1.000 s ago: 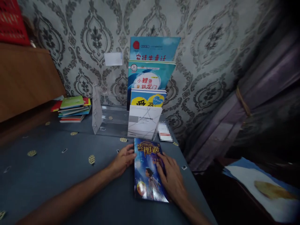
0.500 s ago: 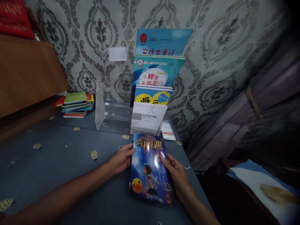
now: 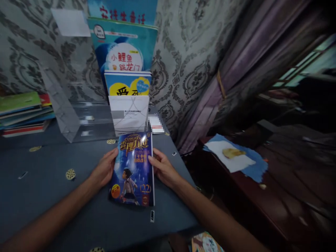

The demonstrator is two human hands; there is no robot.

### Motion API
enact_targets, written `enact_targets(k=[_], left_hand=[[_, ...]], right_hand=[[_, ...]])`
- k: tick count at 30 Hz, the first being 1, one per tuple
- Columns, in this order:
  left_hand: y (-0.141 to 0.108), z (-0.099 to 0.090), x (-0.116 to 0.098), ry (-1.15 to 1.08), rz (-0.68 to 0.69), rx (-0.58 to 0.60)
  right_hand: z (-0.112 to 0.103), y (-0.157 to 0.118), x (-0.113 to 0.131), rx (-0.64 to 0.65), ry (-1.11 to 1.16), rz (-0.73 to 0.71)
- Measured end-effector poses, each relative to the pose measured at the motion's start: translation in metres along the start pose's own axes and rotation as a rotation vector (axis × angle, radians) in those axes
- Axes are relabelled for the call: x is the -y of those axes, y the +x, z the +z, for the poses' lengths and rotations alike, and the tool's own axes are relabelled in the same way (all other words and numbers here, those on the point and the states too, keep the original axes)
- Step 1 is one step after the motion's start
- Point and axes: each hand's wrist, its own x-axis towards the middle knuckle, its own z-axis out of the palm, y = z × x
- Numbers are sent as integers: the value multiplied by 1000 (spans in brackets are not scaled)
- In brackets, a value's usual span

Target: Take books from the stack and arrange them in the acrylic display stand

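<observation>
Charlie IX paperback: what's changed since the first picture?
The right hand has moved from atop the Charlie IX paperback to grip its right edge; the left hand now grips the left edge. The paperback appears lifted. The view swung right. Books on the clear stand stayed put.

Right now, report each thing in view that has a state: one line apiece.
Blue book marked 22, closed, front cover showing, held between both hands.
Left hand, gripping the book's left edge.
Right hand, gripping its right edge.
Clear display rack, standing, partly filled.
Racked books, closed, propped in tiers.
Book stack at left, closed, lying flat.
Purple curtain, gathered and tied.
</observation>
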Motion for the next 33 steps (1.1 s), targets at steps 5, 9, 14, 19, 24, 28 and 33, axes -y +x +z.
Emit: enact_targets(k=[5, 9, 14, 19, 24, 28, 33], left_hand=[[-4, 7, -4, -52, -17, -50], [-6, 10, -6, -91, -18, -61], [-9, 13, -8, -107, -14, -47], [-14, 15, -9, -59, -11, 39], [-16, 14, -3, 63, 48, 132], [-13, 11, -6, 142, 96, 149], [-5, -2, -31, 368, -11, 260]], right_hand=[[-5, 2, -2, 66, 29, -18], [-11, 5, -6, 73, 17, -29], [-13, 5, -7, 52, 17, -24], [-14, 7, -7, 32, -11, -40], [-18, 8, -11, 13, -56, -45], [-17, 7, -10, 0, -67, -39], [-20, 8, -6, -16, -70, -67]])
